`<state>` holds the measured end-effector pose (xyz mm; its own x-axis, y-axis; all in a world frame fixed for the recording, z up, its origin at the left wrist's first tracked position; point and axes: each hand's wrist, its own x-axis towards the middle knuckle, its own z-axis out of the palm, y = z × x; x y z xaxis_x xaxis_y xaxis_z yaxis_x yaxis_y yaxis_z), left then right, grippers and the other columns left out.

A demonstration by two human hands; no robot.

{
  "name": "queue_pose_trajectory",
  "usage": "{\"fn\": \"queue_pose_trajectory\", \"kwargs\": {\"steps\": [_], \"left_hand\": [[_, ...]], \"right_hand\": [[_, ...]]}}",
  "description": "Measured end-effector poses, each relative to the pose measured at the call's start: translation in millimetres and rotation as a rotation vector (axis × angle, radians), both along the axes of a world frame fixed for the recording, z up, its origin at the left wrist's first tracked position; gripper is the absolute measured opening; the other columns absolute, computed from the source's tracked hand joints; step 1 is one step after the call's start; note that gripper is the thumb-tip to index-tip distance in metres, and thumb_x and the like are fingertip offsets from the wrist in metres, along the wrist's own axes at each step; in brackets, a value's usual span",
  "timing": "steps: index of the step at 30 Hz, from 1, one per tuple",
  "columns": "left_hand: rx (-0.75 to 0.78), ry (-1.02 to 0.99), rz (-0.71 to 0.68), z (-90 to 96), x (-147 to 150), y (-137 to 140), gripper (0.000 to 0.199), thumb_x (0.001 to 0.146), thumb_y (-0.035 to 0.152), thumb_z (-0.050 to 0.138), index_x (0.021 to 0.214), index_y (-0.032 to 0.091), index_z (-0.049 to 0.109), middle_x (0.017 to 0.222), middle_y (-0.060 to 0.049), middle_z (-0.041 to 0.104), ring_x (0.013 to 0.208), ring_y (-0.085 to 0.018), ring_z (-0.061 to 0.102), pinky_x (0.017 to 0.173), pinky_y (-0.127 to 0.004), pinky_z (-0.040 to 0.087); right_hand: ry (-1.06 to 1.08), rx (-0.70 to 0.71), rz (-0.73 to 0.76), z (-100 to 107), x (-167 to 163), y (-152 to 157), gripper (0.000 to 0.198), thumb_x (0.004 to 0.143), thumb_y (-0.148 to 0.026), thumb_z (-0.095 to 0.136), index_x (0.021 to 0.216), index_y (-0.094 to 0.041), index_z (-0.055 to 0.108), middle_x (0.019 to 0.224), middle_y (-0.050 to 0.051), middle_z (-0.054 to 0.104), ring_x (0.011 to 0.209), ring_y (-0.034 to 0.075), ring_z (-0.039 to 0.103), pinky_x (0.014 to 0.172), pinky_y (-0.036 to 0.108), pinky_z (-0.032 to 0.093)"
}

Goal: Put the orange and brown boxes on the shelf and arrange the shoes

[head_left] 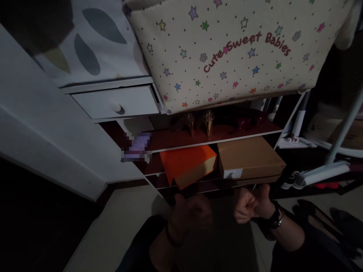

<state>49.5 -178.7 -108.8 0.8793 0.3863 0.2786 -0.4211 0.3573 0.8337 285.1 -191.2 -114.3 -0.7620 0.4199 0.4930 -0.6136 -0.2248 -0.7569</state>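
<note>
In the head view my left hand [194, 212] hangs in shadow in front of the shelf unit, its fingers curled in and thumb raised, with nothing visible in it. To its right, my right hand [250, 204] makes a loose fist with the thumb up; a dark band and a watch circle its wrist. No object shows in that fist. Nearest to the left hand is an orange box [188, 164] lying on the lower shelf, its corner jutting out. A brown cardboard box [251, 158] with a white label sits just beyond my right hand. Both hands appear apart from the boxes.
Gold high heels [209, 124] and dark red shoes [244, 121] stand on the shelf above. A star-patterned cloth [227, 56] overhangs the unit. A small white drawer [116, 102] sits at left, slightly out. White poles [344, 128] and more shoes [312, 219] are at right.
</note>
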Motion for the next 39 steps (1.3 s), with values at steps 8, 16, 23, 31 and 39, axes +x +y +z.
{"fn": "queue_pose_trajectory", "kwargs": {"steps": [8, 16, 23, 31, 39], "left_hand": [[-0.032, -0.036, -0.029, 3.9, 10.4, 0.7, 0.081, 0.071, 0.103, 0.049, 0.056, 0.024, 0.033, 0.046, 0.007, 0.029, 0.036, -0.007, 0.023, 0.040, -0.026, 0.020], [-0.063, 0.050, -0.066, 2.9, 20.0, 1.8, 0.085, 0.062, 0.108, 0.049, 0.051, 0.025, 0.032, 0.042, 0.007, 0.026, 0.035, -0.007, 0.022, 0.039, -0.026, 0.018], [-0.097, 0.023, -0.073, 1.4, 18.4, 0.8, 0.085, 0.062, 0.107, 0.050, 0.052, 0.025, 0.033, 0.044, 0.007, 0.027, 0.036, -0.007, 0.022, 0.042, -0.027, 0.017], [-0.382, 0.340, 0.855, -32.9, 59.2, 33.4, 0.057, 0.091, 0.074, 0.065, 0.076, 0.021, 0.050, 0.064, 0.006, 0.042, 0.055, -0.010, 0.040, 0.056, -0.022, 0.034], [-0.756, 0.313, 0.717, -56.2, 86.2, 34.7, 0.065, 0.107, 0.061, 0.033, 0.149, 0.014, 0.048, 0.158, -0.025, 0.049, 0.138, -0.033, 0.059, 0.115, -0.047, 0.044]], "right_hand": [[0.039, -0.029, 0.047, -3.2, 8.4, 0.3, 0.077, 0.087, -0.098, 0.036, 0.061, -0.026, 0.034, 0.052, -0.011, 0.026, 0.040, 0.003, 0.017, 0.039, 0.022, 0.015], [0.041, -0.043, 0.074, 2.8, 12.7, -1.5, 0.077, 0.085, -0.098, 0.042, 0.060, -0.026, 0.032, 0.052, -0.012, 0.027, 0.041, 0.003, 0.015, 0.039, 0.021, 0.013], [0.007, 0.008, -0.030, -2.0, 15.4, -2.3, 0.078, 0.084, -0.101, 0.028, 0.061, -0.026, 0.032, 0.051, -0.011, 0.025, 0.041, 0.004, 0.015, 0.041, 0.023, 0.016], [-0.918, 0.838, -1.661, 25.9, 73.9, -11.6, 0.063, 0.097, -0.064, 0.066, 0.142, -0.020, 0.057, 0.136, 0.019, 0.060, 0.129, 0.037, 0.054, 0.110, 0.056, 0.043], [-1.492, 1.433, -1.708, -30.7, 59.5, 5.3, 0.093, 0.087, -0.045, 0.083, 0.166, -0.029, 0.036, 0.173, 0.025, 0.032, 0.158, 0.050, 0.027, 0.120, 0.081, 0.016]]}}
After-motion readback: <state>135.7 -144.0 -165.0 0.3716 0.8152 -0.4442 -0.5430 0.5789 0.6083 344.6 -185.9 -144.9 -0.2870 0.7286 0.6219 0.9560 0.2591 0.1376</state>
